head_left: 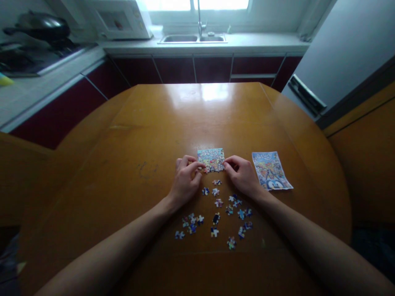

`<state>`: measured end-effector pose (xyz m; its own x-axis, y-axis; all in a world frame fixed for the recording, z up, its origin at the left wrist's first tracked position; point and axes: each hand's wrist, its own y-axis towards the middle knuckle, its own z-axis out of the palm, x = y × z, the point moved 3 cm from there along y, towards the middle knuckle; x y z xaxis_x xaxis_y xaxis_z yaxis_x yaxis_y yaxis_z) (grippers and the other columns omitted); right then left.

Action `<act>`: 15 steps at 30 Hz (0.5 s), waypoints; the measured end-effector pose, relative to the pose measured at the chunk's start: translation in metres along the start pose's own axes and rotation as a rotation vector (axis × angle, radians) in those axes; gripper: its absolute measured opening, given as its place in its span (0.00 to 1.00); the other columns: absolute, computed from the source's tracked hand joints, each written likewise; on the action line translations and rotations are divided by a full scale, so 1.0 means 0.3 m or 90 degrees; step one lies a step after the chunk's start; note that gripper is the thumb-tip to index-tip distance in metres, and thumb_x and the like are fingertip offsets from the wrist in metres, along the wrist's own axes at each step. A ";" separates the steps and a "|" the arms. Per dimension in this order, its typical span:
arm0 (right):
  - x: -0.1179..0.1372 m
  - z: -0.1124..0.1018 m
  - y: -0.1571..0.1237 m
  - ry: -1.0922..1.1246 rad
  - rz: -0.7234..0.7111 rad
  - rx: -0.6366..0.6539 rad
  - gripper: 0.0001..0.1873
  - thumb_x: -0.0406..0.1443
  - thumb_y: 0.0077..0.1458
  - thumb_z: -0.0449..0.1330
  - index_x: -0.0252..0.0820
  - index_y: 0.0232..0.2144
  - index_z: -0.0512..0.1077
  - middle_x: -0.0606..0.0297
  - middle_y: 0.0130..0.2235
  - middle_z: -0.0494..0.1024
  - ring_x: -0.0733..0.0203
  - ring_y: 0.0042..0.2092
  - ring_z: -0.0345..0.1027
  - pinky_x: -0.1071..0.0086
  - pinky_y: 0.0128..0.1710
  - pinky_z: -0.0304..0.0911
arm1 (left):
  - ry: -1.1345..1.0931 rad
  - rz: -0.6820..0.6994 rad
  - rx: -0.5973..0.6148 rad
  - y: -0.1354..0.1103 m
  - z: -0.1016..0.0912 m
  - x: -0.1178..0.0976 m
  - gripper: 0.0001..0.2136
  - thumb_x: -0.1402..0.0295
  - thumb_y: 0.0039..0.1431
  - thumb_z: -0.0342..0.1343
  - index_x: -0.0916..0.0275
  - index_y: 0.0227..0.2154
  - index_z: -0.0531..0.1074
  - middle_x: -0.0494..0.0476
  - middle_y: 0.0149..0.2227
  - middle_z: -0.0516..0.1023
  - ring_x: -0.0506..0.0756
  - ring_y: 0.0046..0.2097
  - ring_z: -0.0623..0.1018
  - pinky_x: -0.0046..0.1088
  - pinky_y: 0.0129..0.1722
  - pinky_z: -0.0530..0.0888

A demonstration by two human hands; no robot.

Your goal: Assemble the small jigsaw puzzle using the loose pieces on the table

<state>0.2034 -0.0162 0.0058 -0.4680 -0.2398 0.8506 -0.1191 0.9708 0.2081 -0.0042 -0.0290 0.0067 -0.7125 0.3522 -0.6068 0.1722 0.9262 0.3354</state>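
Note:
A partly assembled jigsaw puzzle (pixel 211 158) lies flat on the wooden table, its lower edge uneven. My left hand (pixel 187 179) grips its left side, the index fingertip at the lower left corner and the thumb bent just below. At the right edge, my right hand (pixel 242 174) has thumb and index finger pinched against the puzzle; its other fingers are curled. Below the puzzle, between my forearms, several loose puzzle pieces (pixel 219 202) are scattered, with a small cluster (pixel 191 222) on the left. Whether a single piece sits under my left fingertips is too small to tell.
A creased picture sheet (pixel 271 170) lies right of my right hand. The wooden table (pixel 148 123) has a rounded outline. Beyond it are a counter with a double sink (pixel 180 38), a microwave (pixel 120 20), a stove with a wok (pixel 43 26) and a fridge (pixel 345 53).

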 end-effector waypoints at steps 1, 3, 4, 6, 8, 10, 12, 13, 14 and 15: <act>0.002 -0.001 0.000 -0.001 0.000 0.000 0.07 0.34 0.59 0.58 0.41 0.32 0.76 0.63 0.33 0.80 0.60 0.35 0.71 0.66 0.35 0.64 | -0.002 -0.005 -0.005 0.002 -0.002 -0.001 0.13 0.81 0.56 0.53 0.58 0.37 0.77 0.56 0.41 0.69 0.59 0.46 0.67 0.42 0.50 0.69; 0.005 -0.002 -0.001 -0.003 -0.001 -0.002 0.07 0.34 0.58 0.58 0.41 0.32 0.76 0.63 0.33 0.80 0.60 0.34 0.71 0.67 0.35 0.64 | -0.005 -0.012 -0.009 0.004 -0.004 -0.003 0.14 0.82 0.56 0.52 0.59 0.38 0.76 0.56 0.41 0.69 0.59 0.47 0.68 0.41 0.50 0.69; 0.006 -0.003 -0.001 -0.003 -0.001 -0.003 0.07 0.34 0.58 0.58 0.41 0.31 0.76 0.63 0.33 0.80 0.60 0.34 0.71 0.67 0.35 0.64 | -0.006 -0.015 -0.010 0.005 -0.006 -0.004 0.14 0.82 0.55 0.52 0.59 0.38 0.76 0.56 0.41 0.70 0.59 0.47 0.68 0.41 0.50 0.69; 0.006 -0.003 -0.002 -0.003 -0.002 -0.004 0.07 0.34 0.58 0.58 0.41 0.31 0.76 0.63 0.33 0.80 0.60 0.34 0.71 0.67 0.35 0.64 | -0.008 -0.019 -0.012 0.005 -0.007 -0.005 0.14 0.82 0.55 0.51 0.59 0.39 0.76 0.56 0.41 0.70 0.59 0.47 0.68 0.41 0.50 0.69; 0.004 -0.002 -0.002 -0.003 -0.003 -0.004 0.07 0.34 0.58 0.58 0.41 0.32 0.76 0.63 0.33 0.80 0.60 0.34 0.71 0.67 0.35 0.64 | -0.007 -0.020 -0.011 0.003 -0.005 -0.003 0.15 0.82 0.56 0.51 0.59 0.40 0.76 0.56 0.41 0.70 0.59 0.47 0.68 0.42 0.50 0.69; 0.002 -0.002 -0.002 -0.005 -0.003 -0.003 0.07 0.34 0.59 0.58 0.41 0.32 0.76 0.63 0.33 0.80 0.60 0.34 0.71 0.67 0.35 0.64 | -0.004 -0.014 -0.010 0.000 -0.002 0.002 0.15 0.82 0.57 0.52 0.58 0.39 0.78 0.57 0.41 0.69 0.59 0.46 0.67 0.42 0.50 0.69; 0.001 -0.001 -0.002 -0.005 -0.004 -0.002 0.07 0.34 0.59 0.58 0.41 0.32 0.77 0.63 0.33 0.80 0.60 0.34 0.71 0.67 0.35 0.63 | 0.000 -0.008 -0.011 -0.002 0.001 0.006 0.13 0.80 0.58 0.53 0.56 0.37 0.80 0.57 0.40 0.69 0.59 0.46 0.67 0.43 0.50 0.68; 0.001 -0.001 -0.002 -0.004 -0.005 -0.003 0.07 0.34 0.59 0.58 0.41 0.32 0.76 0.63 0.33 0.79 0.60 0.34 0.71 0.67 0.35 0.63 | 0.002 -0.006 -0.010 -0.003 0.002 0.007 0.12 0.78 0.59 0.54 0.56 0.36 0.80 0.57 0.40 0.69 0.59 0.46 0.67 0.43 0.50 0.68; 0.001 -0.002 -0.002 -0.004 -0.005 -0.003 0.07 0.34 0.59 0.58 0.41 0.32 0.76 0.63 0.33 0.79 0.60 0.34 0.71 0.67 0.35 0.63 | 0.004 -0.005 -0.008 -0.003 0.003 0.008 0.11 0.77 0.59 0.55 0.56 0.34 0.81 0.57 0.41 0.69 0.59 0.46 0.67 0.43 0.50 0.68; 0.002 -0.002 -0.002 -0.003 -0.005 -0.004 0.07 0.34 0.59 0.58 0.41 0.32 0.76 0.63 0.33 0.79 0.60 0.34 0.71 0.67 0.35 0.63 | 0.006 -0.004 -0.005 -0.002 0.004 0.007 0.10 0.77 0.59 0.56 0.56 0.33 0.80 0.57 0.41 0.68 0.59 0.47 0.67 0.43 0.50 0.68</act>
<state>0.2037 -0.0169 0.0064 -0.4715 -0.2479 0.8463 -0.1182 0.9688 0.2179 -0.0051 -0.0287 0.0043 -0.7197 0.3454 -0.6023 0.1626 0.9272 0.3374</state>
